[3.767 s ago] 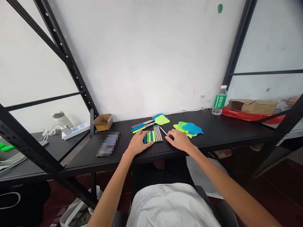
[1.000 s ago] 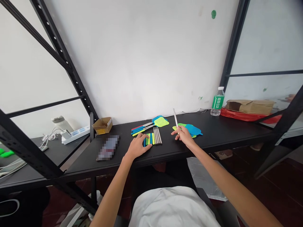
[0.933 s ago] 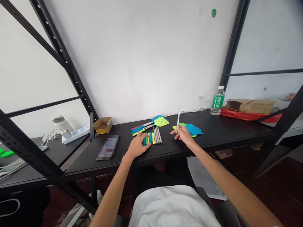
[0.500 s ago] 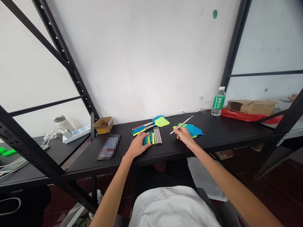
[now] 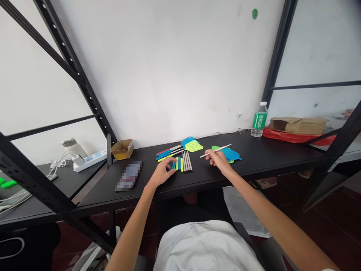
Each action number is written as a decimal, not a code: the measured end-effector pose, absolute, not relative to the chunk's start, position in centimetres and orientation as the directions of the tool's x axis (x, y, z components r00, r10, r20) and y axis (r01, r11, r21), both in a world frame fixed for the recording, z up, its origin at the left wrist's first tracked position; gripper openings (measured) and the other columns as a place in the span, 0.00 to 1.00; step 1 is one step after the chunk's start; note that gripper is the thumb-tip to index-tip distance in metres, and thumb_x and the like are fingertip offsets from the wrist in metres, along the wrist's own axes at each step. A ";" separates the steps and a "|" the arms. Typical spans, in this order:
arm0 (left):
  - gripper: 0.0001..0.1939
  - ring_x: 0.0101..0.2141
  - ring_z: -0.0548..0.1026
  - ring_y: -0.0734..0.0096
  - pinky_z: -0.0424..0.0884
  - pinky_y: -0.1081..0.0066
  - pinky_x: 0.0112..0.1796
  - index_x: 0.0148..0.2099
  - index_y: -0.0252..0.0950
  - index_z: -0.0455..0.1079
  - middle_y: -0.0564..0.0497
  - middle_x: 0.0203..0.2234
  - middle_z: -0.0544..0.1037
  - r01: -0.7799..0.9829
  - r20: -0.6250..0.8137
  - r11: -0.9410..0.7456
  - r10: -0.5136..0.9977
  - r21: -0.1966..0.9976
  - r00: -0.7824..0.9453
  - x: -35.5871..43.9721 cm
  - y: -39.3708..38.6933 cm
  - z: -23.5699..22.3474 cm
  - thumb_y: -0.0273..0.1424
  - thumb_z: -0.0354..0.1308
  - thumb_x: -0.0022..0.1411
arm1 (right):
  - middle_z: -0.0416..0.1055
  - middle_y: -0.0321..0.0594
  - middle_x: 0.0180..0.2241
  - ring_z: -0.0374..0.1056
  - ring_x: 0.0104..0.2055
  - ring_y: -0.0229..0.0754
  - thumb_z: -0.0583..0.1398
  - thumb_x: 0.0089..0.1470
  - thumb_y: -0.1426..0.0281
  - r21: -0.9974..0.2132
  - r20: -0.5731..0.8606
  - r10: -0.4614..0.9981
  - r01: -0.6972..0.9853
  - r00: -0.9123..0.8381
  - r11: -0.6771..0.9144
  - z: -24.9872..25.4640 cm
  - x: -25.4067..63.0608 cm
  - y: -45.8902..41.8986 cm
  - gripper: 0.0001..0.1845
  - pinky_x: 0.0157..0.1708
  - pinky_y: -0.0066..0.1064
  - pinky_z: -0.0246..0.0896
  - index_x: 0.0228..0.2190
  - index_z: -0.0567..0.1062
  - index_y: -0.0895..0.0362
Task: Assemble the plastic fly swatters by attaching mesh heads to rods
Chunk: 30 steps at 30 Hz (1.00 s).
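Observation:
My right hand [image 5: 218, 160] pinches a thin silver metal rod [image 5: 224, 146], tilted up toward the right above the table. Beneath and beyond it lie blue and green fly swatter heads [image 5: 232, 153]. My left hand [image 5: 164, 171] has its thumb and fingers closed around a blue handle grip [image 5: 173, 165], partly hidden by the fingers. Beside it stand in a row several yellow-green and blue handle grips [image 5: 182, 164]. Just right of these lie several grey metal rods [image 5: 187, 162]. Behind them rests a pile of fly swatters [image 5: 194, 146] with blue, red and yellow-green handles.
At the left of the black table [image 5: 152, 184] are an open cardboard box [image 5: 122, 149] and a blurred-out flat object [image 5: 129, 176]. A water bottle [image 5: 259, 119] stands at the back right, near a brown carton [image 5: 299, 126] on red plastic. Shelf posts frame both sides.
My left hand has drawn slightly left, with the blue grip shifting away from the row. The rod in my right hand has swung to a flatter tilt.

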<state>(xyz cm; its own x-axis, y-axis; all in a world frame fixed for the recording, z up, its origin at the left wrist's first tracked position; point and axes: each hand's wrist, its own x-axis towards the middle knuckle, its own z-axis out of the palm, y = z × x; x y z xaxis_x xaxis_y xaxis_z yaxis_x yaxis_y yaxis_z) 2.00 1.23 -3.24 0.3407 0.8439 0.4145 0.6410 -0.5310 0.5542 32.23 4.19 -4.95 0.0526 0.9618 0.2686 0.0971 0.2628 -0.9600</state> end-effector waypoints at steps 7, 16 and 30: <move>0.18 0.29 0.71 0.75 0.71 0.69 0.35 0.53 0.40 0.68 0.48 0.52 0.73 0.599 0.421 -0.534 0.844 0.596 0.333 2.1 1.1 -3.2 0.34 0.55 0.60 | 0.75 0.43 0.30 0.62 0.20 0.34 0.53 0.56 0.56 -0.965 0.262 0.964 0.049 0.049 0.259 -4.9 32.3 4.3 0.22 0.17 0.24 0.51 0.37 0.79 0.59; 0.19 0.33 0.74 0.68 0.66 0.71 0.33 0.53 0.39 0.68 0.50 0.35 0.77 0.649 0.503 -0.512 0.835 0.563 0.223 2.4 0.7 -2.8 0.28 0.47 0.60 | 0.66 0.37 0.21 0.56 0.19 0.34 0.57 0.53 0.57 -0.953 0.303 0.952 0.001 0.047 0.303 -5.0 32.4 4.1 0.17 0.16 0.26 0.48 0.28 0.77 0.59; 0.22 0.29 0.75 0.67 0.56 0.72 0.29 0.38 0.41 0.76 0.51 0.25 0.78 0.851 0.468 -0.514 0.781 0.107 0.414 4.1 -0.9 -2.4 0.45 0.44 0.70 | 0.71 0.39 0.21 0.60 0.18 0.34 0.59 0.54 0.54 -0.952 0.240 0.970 -0.184 0.044 0.244 -4.4 32.6 3.8 0.19 0.17 0.27 0.49 0.27 0.73 0.57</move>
<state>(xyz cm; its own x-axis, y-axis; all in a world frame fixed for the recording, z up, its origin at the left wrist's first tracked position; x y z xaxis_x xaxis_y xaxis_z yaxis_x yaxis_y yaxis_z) 4.11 -0.89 -2.35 0.4137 0.7812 0.4676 0.8508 -0.5145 0.1067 32.56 3.82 -4.39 0.0440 0.9699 0.2396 -0.1843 0.2436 -0.9522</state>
